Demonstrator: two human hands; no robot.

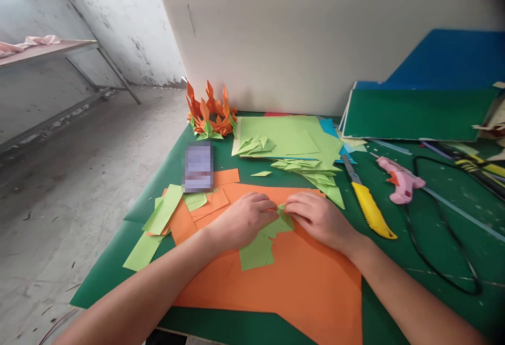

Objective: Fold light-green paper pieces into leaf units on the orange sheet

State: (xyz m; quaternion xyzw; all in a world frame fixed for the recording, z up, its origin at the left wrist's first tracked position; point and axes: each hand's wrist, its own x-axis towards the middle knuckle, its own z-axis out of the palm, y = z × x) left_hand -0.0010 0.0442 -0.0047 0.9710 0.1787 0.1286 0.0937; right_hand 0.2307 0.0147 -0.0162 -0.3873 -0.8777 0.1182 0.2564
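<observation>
My left hand (245, 220) and my right hand (321, 221) are close together over a large orange paper sheet (272, 292). Between them is a small piece of green paper (283, 223), pinched at its upper edge by the fingers of both hands. Its far part is hidden behind my fingertips. Just below it, flat on the orange sheet, lies another cut green paper piece (256, 254) with a notched right edge.
Green paper strips (161, 211) lie left, below a blurred phone-like object (198, 167). Behind are an orange paper crown (209, 111) and stacked green paper (284, 134). A yellow utility knife (373, 211), its blade out, and a pink glue gun (402, 179) with black cord lie right.
</observation>
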